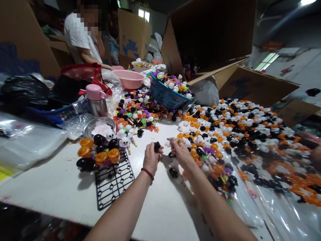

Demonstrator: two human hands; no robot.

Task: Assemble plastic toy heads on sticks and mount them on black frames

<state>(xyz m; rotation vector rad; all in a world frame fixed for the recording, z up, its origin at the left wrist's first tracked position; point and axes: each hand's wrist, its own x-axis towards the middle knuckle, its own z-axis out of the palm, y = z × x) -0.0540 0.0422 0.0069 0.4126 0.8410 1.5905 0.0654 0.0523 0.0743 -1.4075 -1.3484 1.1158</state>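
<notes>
My left hand (151, 158), with a dark red beaded bracelet (147, 174) at the wrist, is closed around a small black plastic figure (156, 146). To its right, my right hand (179, 150) reaches over the edge of the pile of orange, white and black figures (220, 134), index finger stretched out. A small white figure (168, 144) lies at its fingertips; whether they touch it is unclear. Left of my hands, a black plastic grid rack (112, 194) bears several pumpkin, skull and black figures (101, 158) on candy-coloured tubes.
A steel bowl (86, 129) with paper slips and a pink-lidded flask (96, 100) stand left. Behind are a filled blue basket (163, 93), a pink basin (130, 79) and a large open carton (173, 50). Plastic bags (30, 144) lie left. A person (81, 43) stands across the table.
</notes>
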